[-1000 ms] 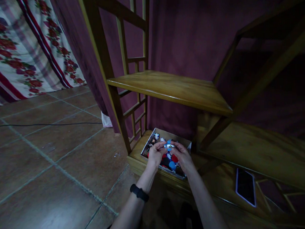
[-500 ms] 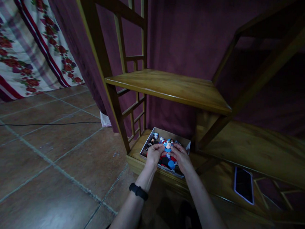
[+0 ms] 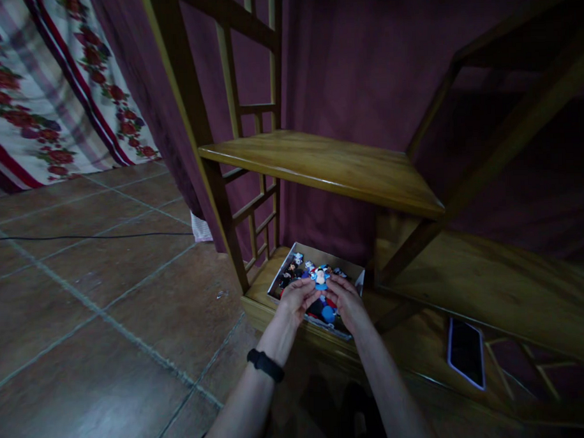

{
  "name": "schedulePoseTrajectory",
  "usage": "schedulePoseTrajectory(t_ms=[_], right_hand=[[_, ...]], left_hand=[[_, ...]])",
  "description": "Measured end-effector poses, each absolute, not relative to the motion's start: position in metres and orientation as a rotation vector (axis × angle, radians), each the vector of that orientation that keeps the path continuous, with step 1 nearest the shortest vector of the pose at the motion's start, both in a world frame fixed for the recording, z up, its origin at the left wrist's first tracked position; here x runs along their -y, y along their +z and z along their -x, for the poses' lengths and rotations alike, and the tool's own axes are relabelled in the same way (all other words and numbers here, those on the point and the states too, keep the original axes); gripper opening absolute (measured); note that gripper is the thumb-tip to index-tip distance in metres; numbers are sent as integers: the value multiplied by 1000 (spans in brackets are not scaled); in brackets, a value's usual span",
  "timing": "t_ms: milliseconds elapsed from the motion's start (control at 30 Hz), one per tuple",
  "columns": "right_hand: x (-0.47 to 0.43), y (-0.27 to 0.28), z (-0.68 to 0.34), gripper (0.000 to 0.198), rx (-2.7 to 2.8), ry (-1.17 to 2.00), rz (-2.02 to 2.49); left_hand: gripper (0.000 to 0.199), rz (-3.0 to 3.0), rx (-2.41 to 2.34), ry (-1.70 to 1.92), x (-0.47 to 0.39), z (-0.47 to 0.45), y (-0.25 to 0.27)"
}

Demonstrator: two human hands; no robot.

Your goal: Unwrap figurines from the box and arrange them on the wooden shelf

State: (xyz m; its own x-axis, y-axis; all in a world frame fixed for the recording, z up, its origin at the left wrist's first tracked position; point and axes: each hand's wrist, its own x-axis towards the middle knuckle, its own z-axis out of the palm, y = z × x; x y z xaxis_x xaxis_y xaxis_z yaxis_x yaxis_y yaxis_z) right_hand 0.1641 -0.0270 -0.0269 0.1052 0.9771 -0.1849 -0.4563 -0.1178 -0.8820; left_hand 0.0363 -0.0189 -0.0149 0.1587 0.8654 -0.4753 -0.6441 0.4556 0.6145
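Between the fingertips of both hands is a small toy figurine (image 3: 321,278) with a pale face and blue and white parts. My left hand (image 3: 297,297) pinches its left side, and my right hand (image 3: 343,296) grips the right side. Beneath them a shallow white cardboard box (image 3: 356,274) contains several small figurines, dark, white, red and blue. A round blue piece (image 3: 328,314) lies near the box's front, below the hands. My forearms hide part of the box's front wall.
The box stands on the low board of a wooden shelf unit, under a wooden shelf (image 3: 319,164). A phone (image 3: 466,352) with a purple edge lies to the right. Tiled floor (image 3: 132,301) with a thin black cable (image 3: 91,237) spreads to the left. Purple curtain (image 3: 335,83) hangs behind.
Both hands stay over the box with the figurine between them. The figurine has come slightly lower and its face shows a little more plainly.
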Motion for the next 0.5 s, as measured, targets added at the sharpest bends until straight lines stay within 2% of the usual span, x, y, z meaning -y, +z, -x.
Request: schedulePoseTrajectory(t_ms=[500], right_hand=[[27, -32, -163, 30, 692, 1389, 1041]], left_hand=[[12, -267, -940, 1112, 19, -37, -17]])
